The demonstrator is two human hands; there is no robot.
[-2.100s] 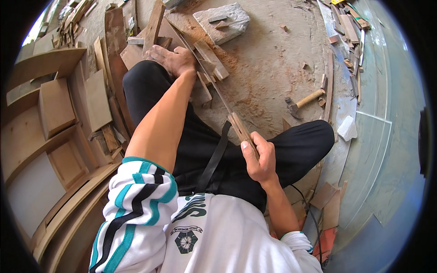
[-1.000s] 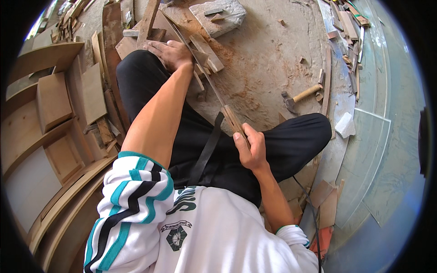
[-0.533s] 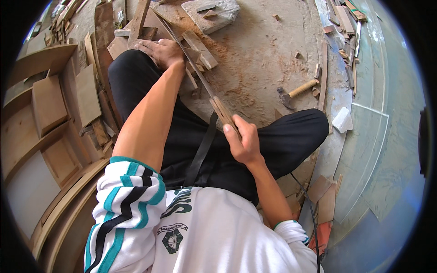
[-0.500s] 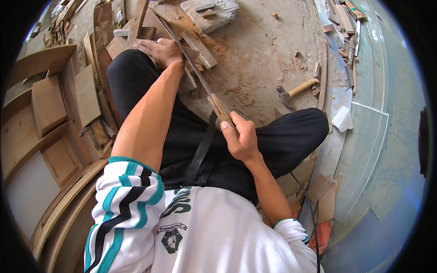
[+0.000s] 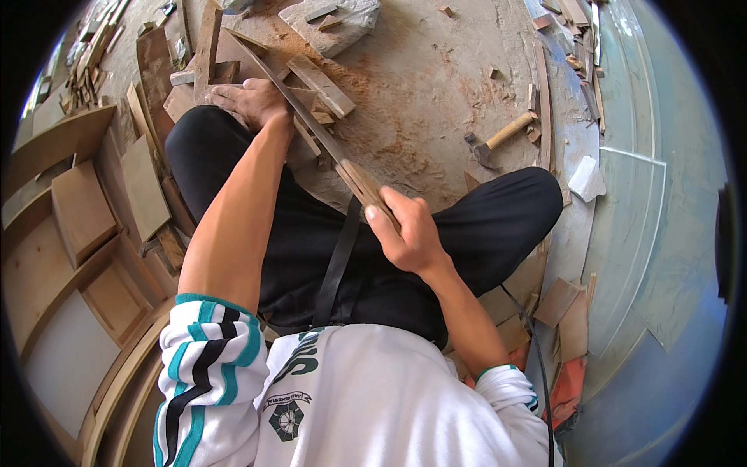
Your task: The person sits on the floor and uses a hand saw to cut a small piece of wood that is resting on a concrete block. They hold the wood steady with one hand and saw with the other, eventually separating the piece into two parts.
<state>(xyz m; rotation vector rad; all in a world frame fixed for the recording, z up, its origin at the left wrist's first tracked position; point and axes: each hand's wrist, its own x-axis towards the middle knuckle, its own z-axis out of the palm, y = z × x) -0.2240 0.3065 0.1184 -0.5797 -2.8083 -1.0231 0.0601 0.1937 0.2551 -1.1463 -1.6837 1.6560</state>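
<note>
My right hand point(image 5: 408, 233) is closed round the wooden handle of a handsaw point(image 5: 299, 109). Its long, narrow blade slants up and left, passing just right of my left hand point(image 5: 253, 103). That hand lies with its fingers stretched out on a piece of wood near my left knee; its palm hides most of the piece. Beside its fingers stands a narrow wood strip point(image 5: 208, 43), with a brown board point(image 5: 237, 54) behind. Right of the blade, a short thick plank point(image 5: 320, 86) lies on the floor. Whether the teeth touch wood is unclear.
A hammer point(image 5: 502, 140) with a wooden handle lies beyond my right knee. A stone slab point(image 5: 334, 23) with offcuts on it is at the far side. Curved wooden furniture parts point(image 5: 85, 210) crowd the left, glass sheets point(image 5: 646, 202) the right. A black cable point(image 5: 537, 342) runs by my right arm.
The whole scene has shifted slightly left and up at the far side as the view moved. My right hand keeps its grip on the saw; the left hand stays on the wood.
</note>
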